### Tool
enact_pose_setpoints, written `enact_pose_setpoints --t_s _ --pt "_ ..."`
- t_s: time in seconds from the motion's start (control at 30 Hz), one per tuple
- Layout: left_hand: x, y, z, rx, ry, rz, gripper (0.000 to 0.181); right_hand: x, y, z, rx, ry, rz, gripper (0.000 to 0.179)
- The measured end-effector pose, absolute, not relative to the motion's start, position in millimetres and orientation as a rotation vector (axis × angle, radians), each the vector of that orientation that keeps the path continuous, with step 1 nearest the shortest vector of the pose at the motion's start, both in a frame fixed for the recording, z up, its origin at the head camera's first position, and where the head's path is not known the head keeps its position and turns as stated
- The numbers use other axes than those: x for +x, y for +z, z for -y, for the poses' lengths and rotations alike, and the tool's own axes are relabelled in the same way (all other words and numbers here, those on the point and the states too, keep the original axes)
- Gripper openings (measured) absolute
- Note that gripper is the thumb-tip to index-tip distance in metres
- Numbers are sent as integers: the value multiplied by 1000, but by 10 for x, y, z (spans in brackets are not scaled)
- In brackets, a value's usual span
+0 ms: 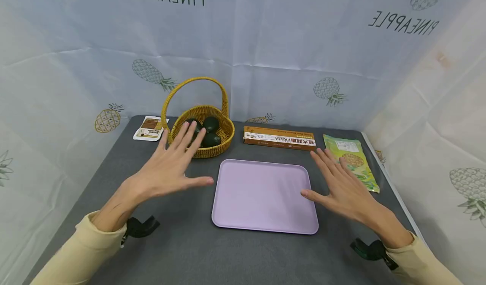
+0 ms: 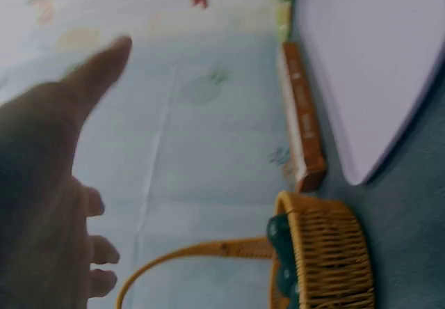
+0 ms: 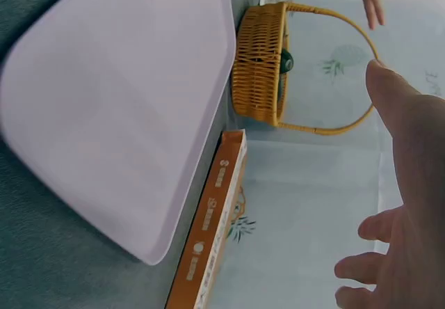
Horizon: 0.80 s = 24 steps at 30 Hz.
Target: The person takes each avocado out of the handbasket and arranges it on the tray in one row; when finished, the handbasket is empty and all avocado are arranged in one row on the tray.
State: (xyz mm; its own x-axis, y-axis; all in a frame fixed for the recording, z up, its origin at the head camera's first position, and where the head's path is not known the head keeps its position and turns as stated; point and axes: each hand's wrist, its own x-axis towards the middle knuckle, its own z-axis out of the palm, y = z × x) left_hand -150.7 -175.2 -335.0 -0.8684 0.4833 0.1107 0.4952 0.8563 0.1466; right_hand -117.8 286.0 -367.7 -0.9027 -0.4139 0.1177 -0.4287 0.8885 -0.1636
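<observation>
My left hand (image 1: 167,167) is raised over the table's left side, fingers straight and spread, holding nothing. In the head view its fingertips overlap a yellow wicker basket (image 1: 206,151) with a tall handle, which holds several dark green avocados (image 1: 211,124). Over the right side my right hand (image 1: 341,188) is likewise spread and holds nothing, its thumb overlapping the right edge of a lilac tray (image 1: 262,196). Flat in the middle of the table, the tray bears nothing. Both wrist views show the basket and the tray beyond the hands.
Behind the tray lies an orange-brown pasta box (image 1: 279,138). A green and yellow food packet (image 1: 351,158) lies at the right, partly behind my right fingers. At the back left is a small white and brown packet (image 1: 149,128). A pineapple-print curtain (image 1: 273,44) surrounds the grey table (image 1: 243,259).
</observation>
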Motion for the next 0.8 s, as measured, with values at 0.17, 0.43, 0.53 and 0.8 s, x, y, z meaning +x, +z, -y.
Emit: enact_pose_setpoints --t_s 0.17,0.43,0.53,0.8 --pt "-1668 -3216 1900 -515 -591 2852 109 -1293 -3612 -2785 697 343 3023 105" --pt "-1966 -3313 2084 -175 -1130 2538 81 -1515 -3484 -2628 794 580 3093 91" --pt "-2080 -3472 2124 -43 -1272 2415 71 -1590 -3423 -2551 852 759 3089 85" --pt "-2257 -3796 2228 182 -1454 2290 58 -1799 -3238 -2326 1024 934 3021 76"
